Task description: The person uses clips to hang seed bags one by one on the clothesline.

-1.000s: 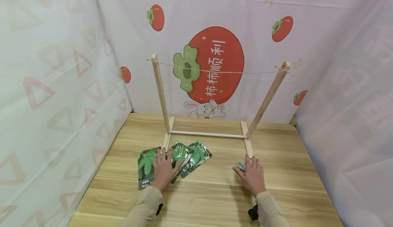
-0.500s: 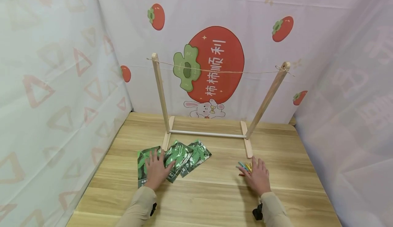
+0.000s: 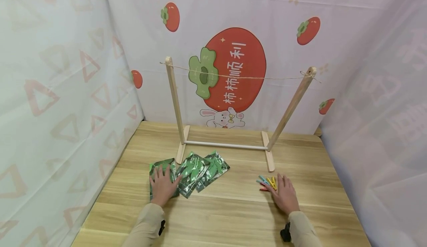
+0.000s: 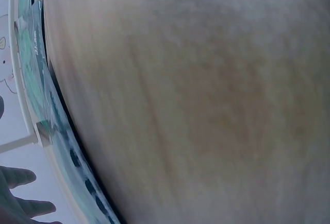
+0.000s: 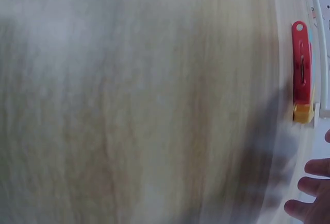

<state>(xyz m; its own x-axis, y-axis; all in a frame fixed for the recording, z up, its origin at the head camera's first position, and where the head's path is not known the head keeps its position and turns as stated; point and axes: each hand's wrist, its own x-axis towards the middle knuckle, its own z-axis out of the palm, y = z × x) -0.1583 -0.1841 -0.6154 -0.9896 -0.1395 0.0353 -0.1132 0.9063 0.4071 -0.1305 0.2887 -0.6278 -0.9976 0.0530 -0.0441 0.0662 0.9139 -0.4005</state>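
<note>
Spread out, my left hand [image 3: 162, 188] is over the leftmost green packet [image 3: 166, 164], which has a leaf picture and is partly covered. Whether the fingers touch it, I cannot tell. Two similar packets, a middle one [image 3: 191, 174] and a right one [image 3: 213, 172], overlap beside it. At the right, my right hand [image 3: 286, 196] has its fingers extended and holds nothing. Just left of it lie several small clothespins: blue [image 3: 263, 180], yellow [image 3: 273, 183] and red [image 3: 263, 189]. The right wrist view shows a red clothespin [image 5: 301, 62] over a yellow one [image 5: 302, 113], apart from the fingers.
Behind the packets stands a wooden rack with a left post [image 3: 175, 102], a right post [image 3: 291, 108] and a white bottom rod [image 3: 225, 145]. A thin string [image 3: 240, 78] runs between the post tops. Patterned cloth walls [image 3: 267, 9] surround the wooden table [image 3: 227, 217].
My left hand has slid left from between the packets onto the leftmost one. My right hand has drawn away to the right, uncovering the clothespins.
</note>
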